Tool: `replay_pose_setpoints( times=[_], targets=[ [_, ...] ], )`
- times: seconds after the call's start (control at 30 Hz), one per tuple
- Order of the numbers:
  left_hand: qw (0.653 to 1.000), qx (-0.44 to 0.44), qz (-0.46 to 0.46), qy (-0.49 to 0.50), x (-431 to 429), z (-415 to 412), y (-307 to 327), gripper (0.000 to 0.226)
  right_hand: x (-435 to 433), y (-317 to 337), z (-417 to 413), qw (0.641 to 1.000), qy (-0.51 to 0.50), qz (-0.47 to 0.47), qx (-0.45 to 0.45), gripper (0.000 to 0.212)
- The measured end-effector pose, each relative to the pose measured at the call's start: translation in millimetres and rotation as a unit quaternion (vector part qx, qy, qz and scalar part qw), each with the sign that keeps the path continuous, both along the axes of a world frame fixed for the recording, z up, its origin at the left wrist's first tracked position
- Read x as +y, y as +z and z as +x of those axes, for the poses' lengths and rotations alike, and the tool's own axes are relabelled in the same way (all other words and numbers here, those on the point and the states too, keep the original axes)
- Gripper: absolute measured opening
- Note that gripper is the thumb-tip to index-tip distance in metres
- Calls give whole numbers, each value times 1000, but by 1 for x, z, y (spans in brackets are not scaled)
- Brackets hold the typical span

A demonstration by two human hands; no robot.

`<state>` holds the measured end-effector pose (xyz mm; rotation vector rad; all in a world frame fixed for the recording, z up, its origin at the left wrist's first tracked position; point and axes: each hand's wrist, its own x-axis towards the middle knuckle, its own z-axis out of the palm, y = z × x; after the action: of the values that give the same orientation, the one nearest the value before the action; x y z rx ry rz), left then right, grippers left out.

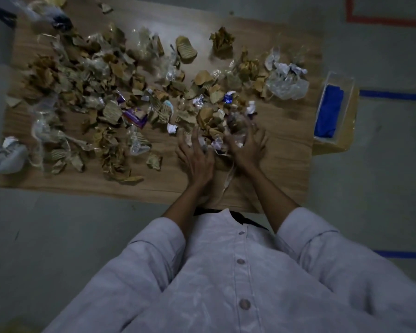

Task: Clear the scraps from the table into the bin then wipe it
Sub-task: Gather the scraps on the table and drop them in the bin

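Observation:
Torn brown paper, crumpled plastic and wrapper scraps [101, 92] cover most of the wooden table [286, 164]. My left hand [197, 157] rests with spread fingers against the left side of a small heap of scraps [216, 131] near the front right. On the heap's right side, my right hand [247, 145] curls its fingers over crumpled paper and clear plastic. A blue cloth [328, 114] lies in a clear tray [339, 80] just off the table's right edge.
A clear plastic bag [286, 82] lies at the table's right, a white bag [7, 155] hangs off the left edge, and a blurred pale bag [41, 13] is at the far left corner. Grey floor with blue and red tape lines surrounds the table.

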<state>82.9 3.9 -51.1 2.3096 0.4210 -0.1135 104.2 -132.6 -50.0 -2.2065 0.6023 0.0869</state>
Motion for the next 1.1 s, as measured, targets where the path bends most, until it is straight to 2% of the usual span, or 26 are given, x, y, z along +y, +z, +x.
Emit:
replay_pose_setpoints(
  times=[0.07, 0.17, 0.23, 0.37, 0.43, 0.5, 0.6, 0.7, 0.77, 0.83, 0.9, 1.0, 1.1],
  targets=[
    [998, -12, -49, 26, -7, 5, 5, 59, 26, 1, -3, 999, -9, 26, -36, 65],
    [984, 1, -166, 67, -14, 11, 12, 65, 59, 12, 1, 990, -50, 124, -48, 60],
    [969, 3, -231, 88, -12, 15, 19, 68, 73, 23, 6, 979, -42, 191, -61, 60],
    [962, -85, -251, 71, 3, 29, 46, 62, 84, 40, 20, 947, -2, 303, -108, 61],
    [957, -157, -238, 49, 16, 40, 54, 50, 91, 50, 28, 936, 29, 326, -128, 49],
    [955, -186, -231, 27, 32, 48, 56, 47, 96, 57, 40, 937, 58, 314, -144, 38],
    [969, -170, -178, -34, 64, 54, 42, 58, 93, 53, 54, 952, 121, 226, -169, 47],
    [987, -98, -88, -88, 92, 47, 15, 72, 82, 32, 54, 976, 127, 152, -90, 57],
    [991, -70, -64, -98, 100, 38, 7, 72, 73, 26, 48, 980, 160, 103, -55, 49],
    [993, -62, -79, -56, 100, 26, 21, 75, 63, 35, 43, 977, 174, 84, -89, 39],
    [990, -99, -86, -42, 96, 10, 37, 84, 49, 46, 38, 973, 160, 72, -149, 34],
    [985, -119, 18, -125, 86, -23, 44, 97, 23, 45, 16, 978, 133, 17, -162, 36],
    [974, -111, 111, -160, 76, -69, 31, 86, 0, 27, -29, 986, 133, -25, -95, 42]
  ],
)
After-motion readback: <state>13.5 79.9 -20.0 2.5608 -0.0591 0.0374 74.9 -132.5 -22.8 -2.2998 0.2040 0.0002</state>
